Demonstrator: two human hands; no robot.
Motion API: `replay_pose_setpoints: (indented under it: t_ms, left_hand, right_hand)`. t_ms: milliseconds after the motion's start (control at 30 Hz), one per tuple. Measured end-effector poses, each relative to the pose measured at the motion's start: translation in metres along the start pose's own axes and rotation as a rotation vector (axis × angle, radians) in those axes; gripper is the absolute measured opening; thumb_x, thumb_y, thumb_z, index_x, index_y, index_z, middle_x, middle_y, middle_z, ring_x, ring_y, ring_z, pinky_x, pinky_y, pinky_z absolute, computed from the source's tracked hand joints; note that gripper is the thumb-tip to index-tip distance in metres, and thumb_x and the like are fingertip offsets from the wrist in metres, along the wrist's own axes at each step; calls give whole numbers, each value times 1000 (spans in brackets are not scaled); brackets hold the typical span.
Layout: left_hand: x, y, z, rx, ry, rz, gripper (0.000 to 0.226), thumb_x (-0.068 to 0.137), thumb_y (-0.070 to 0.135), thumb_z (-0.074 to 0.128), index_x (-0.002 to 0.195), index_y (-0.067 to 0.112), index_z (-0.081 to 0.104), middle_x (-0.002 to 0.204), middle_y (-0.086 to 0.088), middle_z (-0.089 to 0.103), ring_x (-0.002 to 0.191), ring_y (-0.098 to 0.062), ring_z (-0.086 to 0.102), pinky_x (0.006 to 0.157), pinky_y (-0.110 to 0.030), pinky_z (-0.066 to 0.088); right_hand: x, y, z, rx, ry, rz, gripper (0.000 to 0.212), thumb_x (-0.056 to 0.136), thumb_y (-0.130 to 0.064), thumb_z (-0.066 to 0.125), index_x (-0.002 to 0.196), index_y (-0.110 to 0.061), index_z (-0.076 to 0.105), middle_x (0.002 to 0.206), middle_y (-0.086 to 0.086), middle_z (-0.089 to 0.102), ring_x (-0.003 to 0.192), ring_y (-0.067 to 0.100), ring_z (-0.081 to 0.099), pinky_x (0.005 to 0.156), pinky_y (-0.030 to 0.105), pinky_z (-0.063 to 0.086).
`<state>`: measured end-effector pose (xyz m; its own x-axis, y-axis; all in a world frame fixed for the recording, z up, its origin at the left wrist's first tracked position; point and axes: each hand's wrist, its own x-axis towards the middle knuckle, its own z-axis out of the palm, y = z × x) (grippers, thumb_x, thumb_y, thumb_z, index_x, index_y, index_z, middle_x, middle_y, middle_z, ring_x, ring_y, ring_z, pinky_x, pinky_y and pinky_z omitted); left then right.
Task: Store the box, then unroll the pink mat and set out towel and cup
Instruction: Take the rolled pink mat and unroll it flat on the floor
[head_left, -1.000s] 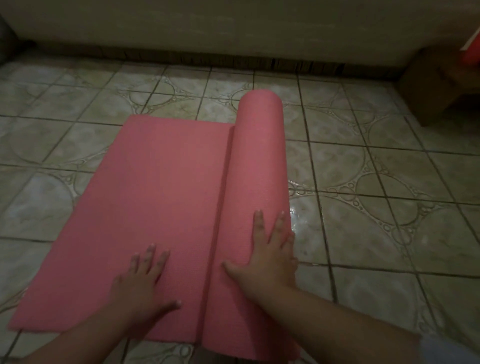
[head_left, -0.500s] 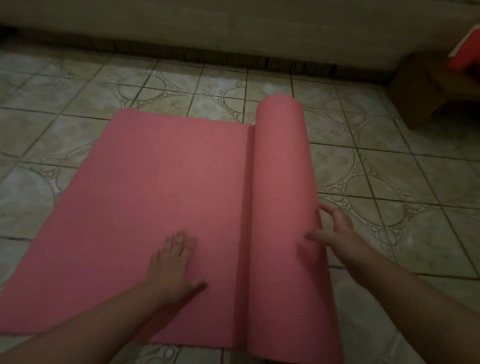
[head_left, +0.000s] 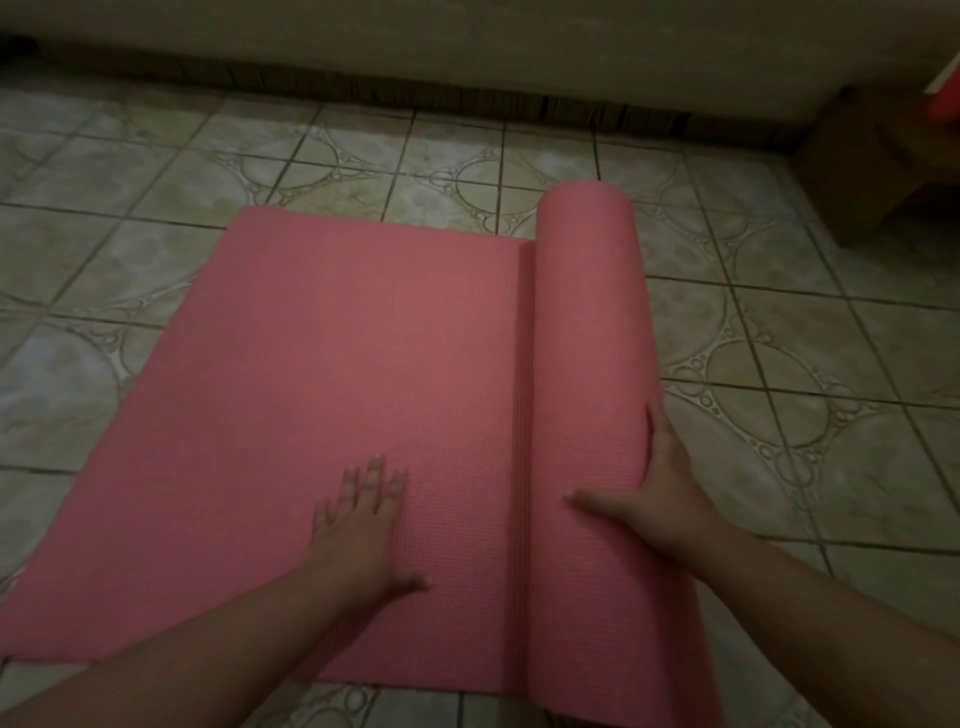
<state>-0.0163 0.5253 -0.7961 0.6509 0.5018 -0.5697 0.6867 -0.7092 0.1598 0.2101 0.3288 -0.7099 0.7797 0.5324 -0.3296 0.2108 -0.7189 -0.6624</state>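
Note:
A pink mat (head_left: 322, 395) lies partly unrolled on the tiled floor, its flat part spread to the left. The rolled-up part (head_left: 592, 332) runs front to back along the flat part's right edge. My left hand (head_left: 363, 525) rests flat on the unrolled sheet, fingers spread, close to the roll. My right hand (head_left: 660, 488) cups the roll's right side near its front end, thumb across the top, fingers down the far side. No towel or cup is in view.
Patterned floor tiles (head_left: 810, 395) stretch around the mat. A pale wall with a dark base strip (head_left: 467, 98) runs along the back. A brown cardboard box (head_left: 862, 166) sits at the back right corner, with something red (head_left: 945, 98) above it.
The roll has moved further right and more flat mat shows. My right hand came off the roll's top, swung to its right side and now cups it. My left hand slid right along the sheet.

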Motion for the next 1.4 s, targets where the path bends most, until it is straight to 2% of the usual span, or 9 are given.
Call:
replay_pose_setpoints:
  t_ms: [233, 633, 900, 967, 1067, 1100, 1200, 1267, 1400]
  left_hand:
    - [-3, -8, -8, 13, 4, -18, 131, 59, 76, 63, 144, 28, -23, 149, 0, -38, 142, -28, -25, 116, -53, 0]
    - [-23, -54, -15, 4, 46, -102, 130, 60, 78, 60, 146, 21, -20, 155, -5, -29, 145, -31, -14, 117, -52, 15]
    - [-22, -54, -11, 6, 53, -115, 129, 61, 79, 59, 147, 20, -18, 155, -6, -27, 146, -31, -11, 117, -50, 16]
    - [-20, -53, -10, -7, 65, -138, 130, 59, 82, 56, 147, 21, -17, 156, -6, -25, 146, -31, -10, 117, -50, 16]
    - [-16, -40, -9, -70, 87, -200, 130, 54, 91, 42, 149, 19, -10, 158, -7, -20, 146, -33, -8, 117, -52, 14]
    - [-13, -34, -9, -95, 98, -217, 130, 52, 92, 36, 149, 18, -8, 158, -9, -18, 146, -33, -8, 117, -53, 14]
    - [1, -17, -12, -51, 117, -149, 121, 57, 91, 36, 149, 26, -9, 158, -8, -18, 145, -33, -10, 116, -54, 12]
    - [11, -8, -16, -25, 84, -98, 119, 58, 90, 41, 147, 33, -12, 157, -2, -23, 145, -32, -12, 114, -59, 13]
    - [17, 0, -16, -65, -4, -153, 134, 45, 90, 55, 143, 38, -21, 152, 6, -36, 144, -34, -18, 108, -67, 14]
  right_hand:
    - [-5, -18, 19, -9, 32, -23, 136, 48, -39, 91, 152, -28, 3, 151, 9, 28, 135, 24, 37, 110, 33, 32]
    - [-9, -30, 36, 109, -27, -42, 139, 44, -40, 93, 151, -33, 3, 152, 2, 25, 132, 13, 36, 104, 22, 28]
    - [-3, -7, -16, 242, -186, 100, 138, 48, -21, 95, 152, -28, 5, 151, -1, 31, 131, 16, 40, 111, 37, 36]
    - [-3, -7, -27, 228, -218, 132, 132, 52, -16, 93, 152, -27, 7, 147, -1, 38, 126, 16, 46, 105, 34, 42]
    - [2, -16, -37, 158, -202, 141, 117, 58, -10, 87, 150, -23, 15, 130, 3, 52, 97, 14, 62, 76, 23, 56]
    - [4, -21, -37, 134, -165, 129, 112, 59, -14, 86, 149, -20, 19, 127, 3, 54, 95, 14, 64, 75, 24, 56]
    - [4, -31, -31, 104, -120, 136, 108, 57, -40, 86, 146, -15, 30, 137, 5, 52, 119, 21, 55, 102, 36, 46]
    - [1, -33, -23, 95, -131, 156, 121, 52, -51, 86, 149, -13, 23, 145, 6, 45, 128, 22, 48, 107, 36, 39]
    - [-7, -32, -1, -67, -53, 159, 142, 46, -66, 81, 153, -19, -1, 155, 15, 21, 140, 31, 30, 114, 44, 30]
